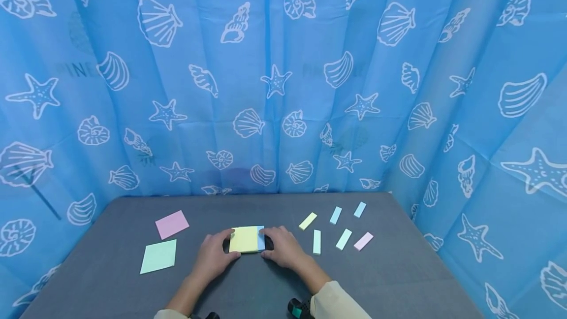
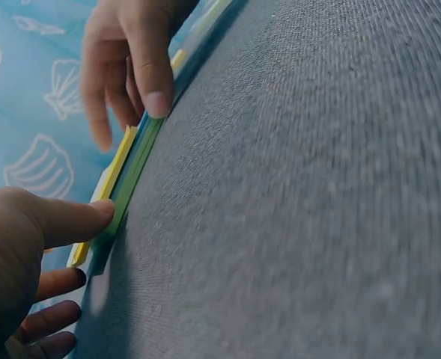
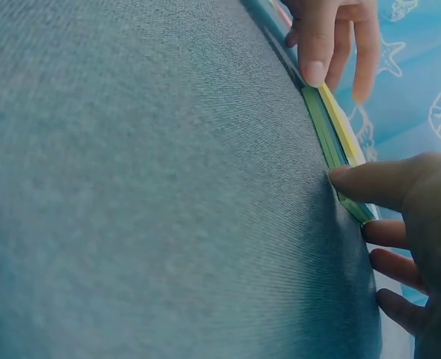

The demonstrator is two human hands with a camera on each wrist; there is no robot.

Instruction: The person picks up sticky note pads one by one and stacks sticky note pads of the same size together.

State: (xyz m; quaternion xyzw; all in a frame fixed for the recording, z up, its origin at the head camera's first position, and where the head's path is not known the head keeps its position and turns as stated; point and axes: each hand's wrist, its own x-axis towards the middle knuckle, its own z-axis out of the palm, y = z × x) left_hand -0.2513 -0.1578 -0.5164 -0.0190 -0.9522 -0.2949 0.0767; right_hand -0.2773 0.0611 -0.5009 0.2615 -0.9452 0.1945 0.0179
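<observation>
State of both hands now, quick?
Left hand: holding the left end of the sticky-note stack between thumb and fingers.
Right hand: holding the same stack's right end, also thumb and fingers.

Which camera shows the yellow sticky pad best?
The head view. It looks down on the yellow pad, so most of its flat top shows between the left hand and the right hand. The left and right wrist views show it only edge-on, as a thin yellow strip.
</observation>
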